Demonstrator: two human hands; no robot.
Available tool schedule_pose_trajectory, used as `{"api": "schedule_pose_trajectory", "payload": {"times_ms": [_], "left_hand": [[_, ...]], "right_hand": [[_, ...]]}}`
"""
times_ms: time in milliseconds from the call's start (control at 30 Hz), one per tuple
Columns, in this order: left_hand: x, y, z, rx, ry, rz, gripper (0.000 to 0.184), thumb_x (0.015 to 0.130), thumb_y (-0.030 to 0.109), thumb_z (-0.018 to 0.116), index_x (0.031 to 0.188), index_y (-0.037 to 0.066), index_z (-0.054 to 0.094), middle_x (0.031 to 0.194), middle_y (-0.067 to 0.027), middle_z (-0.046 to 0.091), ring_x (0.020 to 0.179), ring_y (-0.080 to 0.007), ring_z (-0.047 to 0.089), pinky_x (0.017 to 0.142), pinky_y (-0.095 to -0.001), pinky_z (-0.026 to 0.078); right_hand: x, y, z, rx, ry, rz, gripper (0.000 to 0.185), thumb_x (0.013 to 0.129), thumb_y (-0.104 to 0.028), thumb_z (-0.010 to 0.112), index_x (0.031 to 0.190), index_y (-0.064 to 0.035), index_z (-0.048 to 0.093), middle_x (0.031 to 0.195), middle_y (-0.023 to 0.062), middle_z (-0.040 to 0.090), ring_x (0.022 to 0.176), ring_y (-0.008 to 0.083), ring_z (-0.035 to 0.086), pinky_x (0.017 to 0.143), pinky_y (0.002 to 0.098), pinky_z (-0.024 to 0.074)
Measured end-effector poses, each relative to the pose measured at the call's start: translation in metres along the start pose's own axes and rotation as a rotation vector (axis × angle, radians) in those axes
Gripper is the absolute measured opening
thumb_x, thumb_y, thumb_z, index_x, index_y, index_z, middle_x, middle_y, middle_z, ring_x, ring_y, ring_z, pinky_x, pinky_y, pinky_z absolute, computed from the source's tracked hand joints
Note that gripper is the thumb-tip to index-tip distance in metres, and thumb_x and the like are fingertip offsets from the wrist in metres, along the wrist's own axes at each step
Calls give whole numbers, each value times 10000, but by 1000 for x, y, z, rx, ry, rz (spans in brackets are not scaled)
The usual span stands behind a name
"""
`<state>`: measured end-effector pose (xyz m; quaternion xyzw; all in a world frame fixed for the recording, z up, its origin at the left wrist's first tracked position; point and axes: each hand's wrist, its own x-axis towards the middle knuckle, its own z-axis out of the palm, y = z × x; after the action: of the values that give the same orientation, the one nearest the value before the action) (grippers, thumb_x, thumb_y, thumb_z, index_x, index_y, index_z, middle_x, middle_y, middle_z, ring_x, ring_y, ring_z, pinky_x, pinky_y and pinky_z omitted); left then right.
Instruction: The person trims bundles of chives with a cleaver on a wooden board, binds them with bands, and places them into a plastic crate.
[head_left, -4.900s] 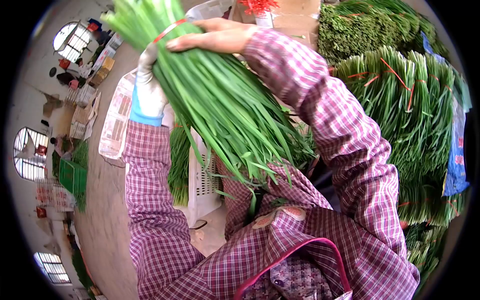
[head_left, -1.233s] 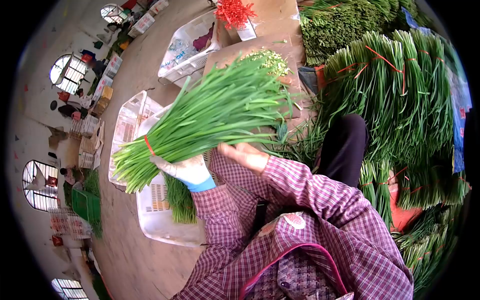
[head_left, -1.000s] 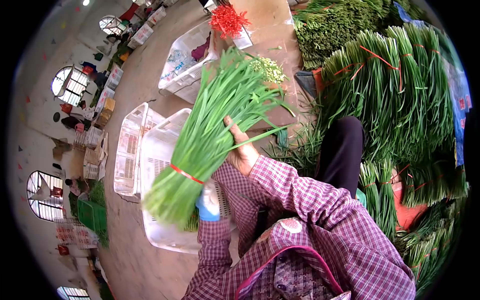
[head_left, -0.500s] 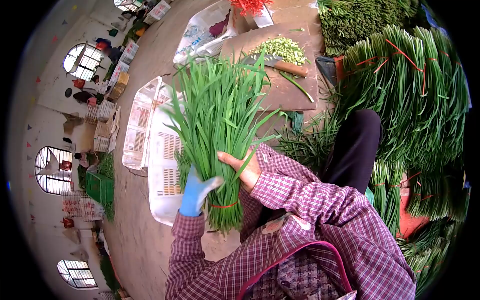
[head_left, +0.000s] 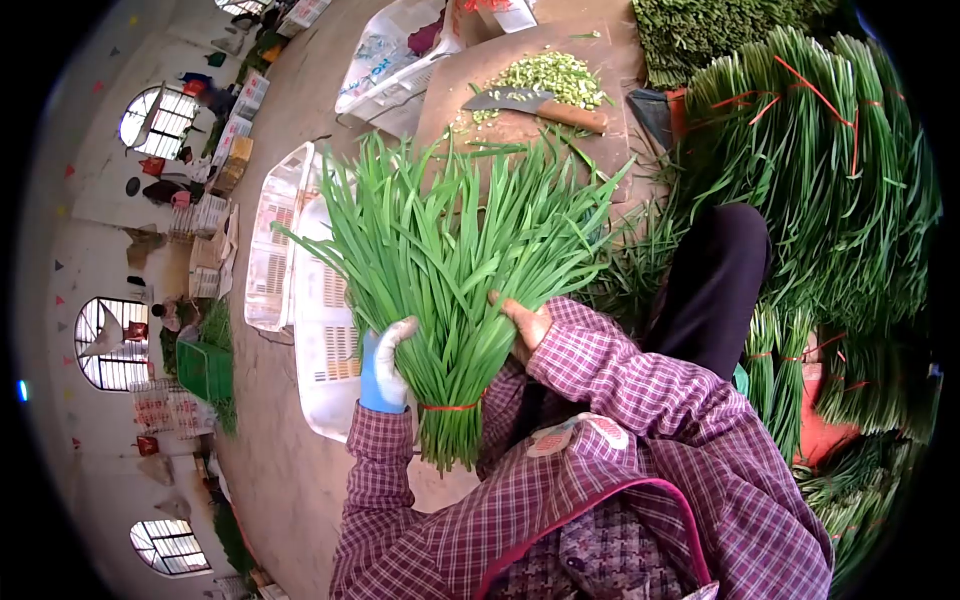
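A bundle of long green leafy stalks (head_left: 455, 270) stands upright in front of me, its leaves fanned out at the top and a red band around its lower end. My left hand (head_left: 388, 368), in a white and blue glove, is wrapped round the bundle's left side with the thumb on top. On the right side my bare right hand (head_left: 520, 325) grips the same bundle, thumb upward; its other fingers are partly hidden behind the leaves. Beyond the leaf tips, a knife (head_left: 570, 115) with a wooden handle lies on a brown board (head_left: 440, 110) beside chopped pale-green pieces (head_left: 560, 75).
White crates (head_left: 325, 400) stand left of the bundle, and another crate (head_left: 385, 105) holds plastic and dark cloth. Stacked banded greens (head_left: 800, 190) fill the right side, near my dark-trousered knee (head_left: 715, 280). A green crate (head_left: 204, 370) and people are far left.
The bundle has swung from slanted to upright, banded end towards me, and its leaves have spread wider. My hands have moved apart to its two sides. The knife on the board has come into view.
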<state>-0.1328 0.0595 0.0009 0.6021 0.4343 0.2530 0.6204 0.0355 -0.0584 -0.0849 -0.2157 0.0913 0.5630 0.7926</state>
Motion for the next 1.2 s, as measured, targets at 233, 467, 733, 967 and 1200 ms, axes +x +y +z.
{"api": "schedule_pose_trajectory", "payload": {"times_ms": [233, 467, 733, 967, 1200], "left_hand": [[-20, -13, 33, -90, 99, 62, 440, 875, 203, 602, 1207, -63, 493, 1112, -158, 629, 1022, -219, 632, 945, -346, 499], [-38, 8, 53, 94, 73, 88, 283, 871, 193, 571, 1026, -34, 640, 1198, -140, 600, 1123, -211, 574, 999, -363, 446], [-35, -2, 57, 8, -15, 110, 495, 880, 148, 605, 1284, -74, 423, 1102, -175, 631, 980, -227, 654, 910, -329, 533], [-39, 20, 74, 48, -38, 144, 312, 866, 71, 591, 1143, -69, 563, 1045, -145, 657, 921, -187, 664, 860, -290, 542], [-40, 22, 77, 51, -51, 154, 321, 858, 73, 607, 1140, -70, 550, 1042, -147, 654, 928, -191, 664, 860, -295, 543]], "right_hand": [[-2, -21, -10, 5, 48, 14, 404, 786, -133, 791, 1104, 43, 614, 1076, 176, 669, 929, 307, 663, 839, 438, 558], [6, -156, -7, -248, 385, -480, 597, 882, -183, 696, 1366, -14, 390, 1173, 142, 613, 1090, 243, 576, 972, 415, 451], [-11, -178, 61, -1578, -130, -1462, 186, 809, -160, 676, 988, -116, 652, 1050, 47, 608, 1024, 244, 544, 936, 384, 412], [-9, -160, 88, -1867, -361, -1454, 266, 725, -208, 731, 972, -146, 652, 1176, 47, 566, 1113, 285, 500, 992, 504, 355], [-8, -152, 78, -1926, -340, -1424, 223, 753, -237, 718, 938, -129, 654, 1075, 49, 585, 1084, 262, 517, 989, 515, 360]]}}
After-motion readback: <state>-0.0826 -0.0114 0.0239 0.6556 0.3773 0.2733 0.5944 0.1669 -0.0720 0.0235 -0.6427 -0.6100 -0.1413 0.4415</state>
